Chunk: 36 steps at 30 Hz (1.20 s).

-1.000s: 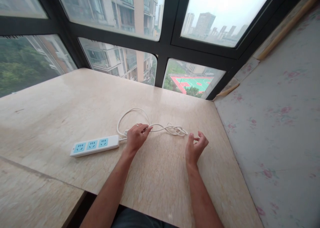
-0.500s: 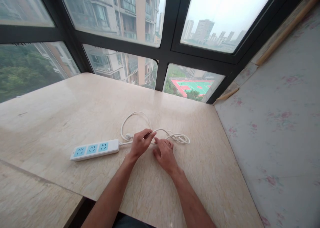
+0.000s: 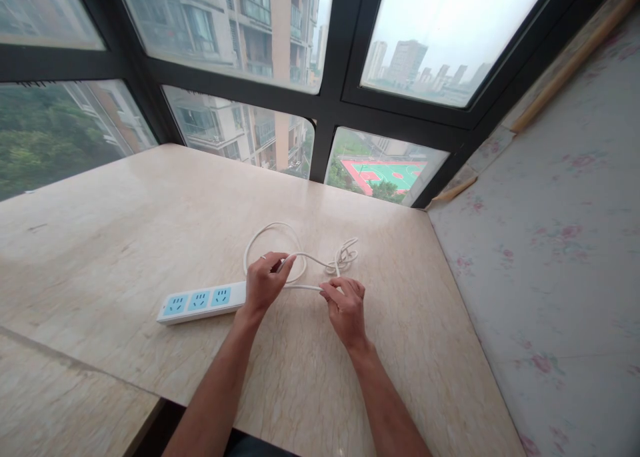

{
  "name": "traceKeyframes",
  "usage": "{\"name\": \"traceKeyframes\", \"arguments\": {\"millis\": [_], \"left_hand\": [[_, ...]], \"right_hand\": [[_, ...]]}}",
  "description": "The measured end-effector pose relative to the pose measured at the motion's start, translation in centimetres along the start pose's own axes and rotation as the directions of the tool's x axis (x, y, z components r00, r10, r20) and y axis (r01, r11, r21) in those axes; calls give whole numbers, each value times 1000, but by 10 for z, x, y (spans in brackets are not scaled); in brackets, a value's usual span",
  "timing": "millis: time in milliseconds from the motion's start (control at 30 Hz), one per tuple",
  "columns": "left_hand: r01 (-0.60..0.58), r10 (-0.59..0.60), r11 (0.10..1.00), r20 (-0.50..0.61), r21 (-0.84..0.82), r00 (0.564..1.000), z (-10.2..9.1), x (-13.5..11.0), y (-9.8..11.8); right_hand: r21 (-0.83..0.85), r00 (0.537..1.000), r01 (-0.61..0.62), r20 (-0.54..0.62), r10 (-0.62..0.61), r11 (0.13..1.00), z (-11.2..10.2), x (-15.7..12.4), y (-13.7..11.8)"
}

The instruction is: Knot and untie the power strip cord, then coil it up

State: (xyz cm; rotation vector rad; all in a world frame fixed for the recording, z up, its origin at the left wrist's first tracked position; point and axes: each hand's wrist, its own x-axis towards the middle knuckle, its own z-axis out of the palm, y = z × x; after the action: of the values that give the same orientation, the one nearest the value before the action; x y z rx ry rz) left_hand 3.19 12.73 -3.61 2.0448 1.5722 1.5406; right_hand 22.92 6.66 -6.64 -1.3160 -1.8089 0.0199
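Note:
A white power strip (image 3: 200,301) with three blue sockets lies on a beige marble table (image 3: 150,210). Its white cord (image 3: 300,260) loops behind my hands and ends in a tangled bundle (image 3: 343,257). My left hand (image 3: 263,283) is closed around the cord just right of the strip's end. My right hand (image 3: 345,303) pinches a stretch of the same cord between thumb and fingers. A short length of cord runs taut between the two hands.
Large dark-framed windows (image 3: 330,110) stand behind the table's far edge. A floral-patterned wall (image 3: 550,243) borders the table on the right. A second table surface (image 3: 60,403) adjoins at the lower left.
My right hand came in from the right and pinched the cord. The strip slid a little to the right and the cord bundle was drawn in and up.

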Motion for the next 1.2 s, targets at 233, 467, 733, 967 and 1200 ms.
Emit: {"name": "traceKeyframes", "arguments": {"millis": [233,467,733,967,1200], "left_hand": [[15,-4,994,105,-109,994,9,-8,4],[75,-9,979,330,-188,944,12,-11,14],[-190,257,961,390,-203,884,14,-10,7],[-300,346,938,459,-173,818,15,-13,13],[-40,97,981,298,-190,950,-7,0,-2]], "right_hand": [[256,945,110,273,-181,960,0,1,-15],[310,951,177,189,-243,934,16,-8,-27],[132,982,158,-128,-141,979,7,-6,-22],[-96,992,112,-52,-117,989,14,-6,-21],[-72,995,95,-27,-97,993,8,0,-23]]}}
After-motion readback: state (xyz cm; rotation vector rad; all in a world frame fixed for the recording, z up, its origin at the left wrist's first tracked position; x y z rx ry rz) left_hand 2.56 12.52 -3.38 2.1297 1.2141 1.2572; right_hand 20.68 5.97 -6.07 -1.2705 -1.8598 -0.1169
